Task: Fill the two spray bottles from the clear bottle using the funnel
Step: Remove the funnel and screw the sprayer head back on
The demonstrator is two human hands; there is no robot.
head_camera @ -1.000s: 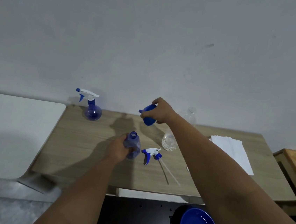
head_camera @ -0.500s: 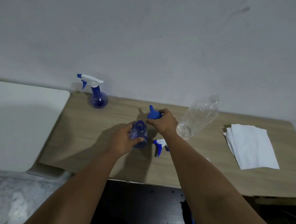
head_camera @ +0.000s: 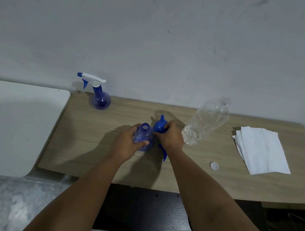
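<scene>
While held, open spray bottle (head_camera: 143,137) in left hand (head_camera: 126,144), funnel (head_camera: 159,126) in right hand (head_camera: 170,136)

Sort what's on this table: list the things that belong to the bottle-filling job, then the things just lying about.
Part of the job:
- open spray bottle, held by the left hand
- blue funnel, gripped by the right hand
- clear bottle, uncapped
- second spray bottle, sprayer still on
- removed sprayer head, mostly hidden under the right wrist
- white cap

Lying about:
- stack of white paper
</scene>
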